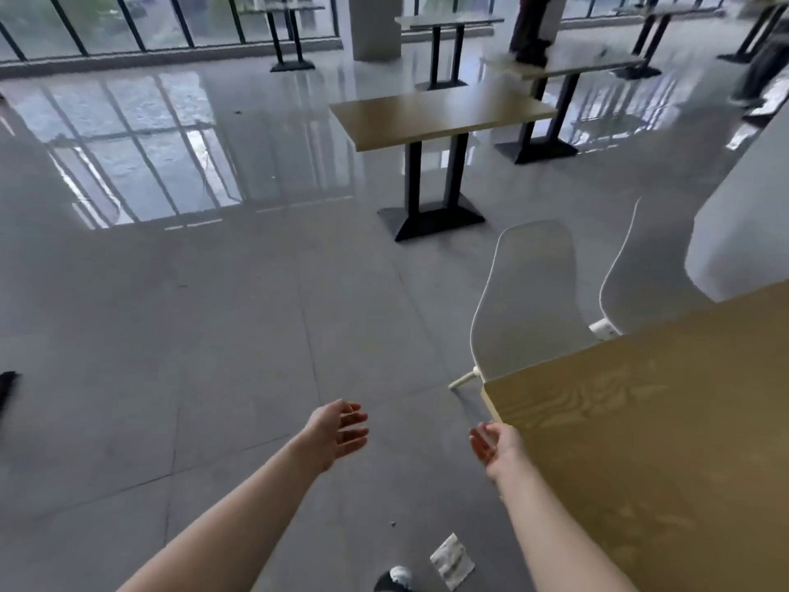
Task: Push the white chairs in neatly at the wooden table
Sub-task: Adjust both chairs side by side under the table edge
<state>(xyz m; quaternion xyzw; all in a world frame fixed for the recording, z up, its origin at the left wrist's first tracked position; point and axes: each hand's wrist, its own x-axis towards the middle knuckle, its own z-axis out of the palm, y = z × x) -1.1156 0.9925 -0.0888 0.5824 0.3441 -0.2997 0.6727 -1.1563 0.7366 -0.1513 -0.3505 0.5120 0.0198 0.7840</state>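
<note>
A light wooden table (649, 425) fills the lower right. Two white shell chairs stand along its far side: the near chair (527, 301) with its seat tucked under the table edge, and a second chair (640, 275) beside it to the right. My left hand (337, 431) hovers over the floor, fingers apart, holding nothing. My right hand (495, 444) is at the table's near corner, fingers apart, empty; whether it touches the corner I cannot tell. Both hands are well short of the chairs.
Another wooden table (439, 115) on a black pedestal stands ahead on the glossy grey floor, with more tables behind it. A white pillar (743, 215) rises at the right. A crumpled paper (452, 559) lies by my shoe. People's legs (529, 32) show far back.
</note>
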